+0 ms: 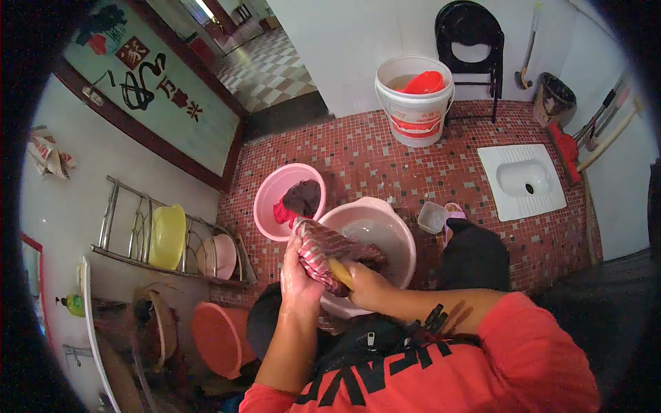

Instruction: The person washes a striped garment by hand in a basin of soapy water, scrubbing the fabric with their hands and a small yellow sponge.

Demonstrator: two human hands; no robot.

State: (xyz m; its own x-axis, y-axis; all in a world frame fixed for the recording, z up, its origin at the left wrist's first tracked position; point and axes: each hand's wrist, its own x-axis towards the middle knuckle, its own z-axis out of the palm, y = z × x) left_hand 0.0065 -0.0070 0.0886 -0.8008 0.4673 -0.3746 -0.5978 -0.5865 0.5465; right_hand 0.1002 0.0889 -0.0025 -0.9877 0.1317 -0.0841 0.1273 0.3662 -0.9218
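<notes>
Over the large pink basin (pixel 410 249), I hold a wet red-and-white striped cloth (pixel 320 246). My left hand (pixel 295 268) is closed on its left edge, with suds or water on the skin. My right hand (pixel 366 283) grips a yellow oblong thing (pixel 341 273) pressed against the cloth; whether it is a soap bar or a brush I cannot tell. The cloth's darker far end hangs down into the basin, where cloudy water (pixel 375 230) shows. Just beyond, a smaller pink basin (pixel 260 206) contains dark and bright red cloth (pixel 301 198).
A white bucket (pixel 413 124) with a red scoop (pixel 425 82) stands ahead, beside a black folding chair (pixel 469 62). To the right are a clear plastic tub (pixel 432 217) and a squat toilet (pixel 506 162). A metal rack (pixel 124 256) and an orange-red bucket (pixel 217 337) are at left.
</notes>
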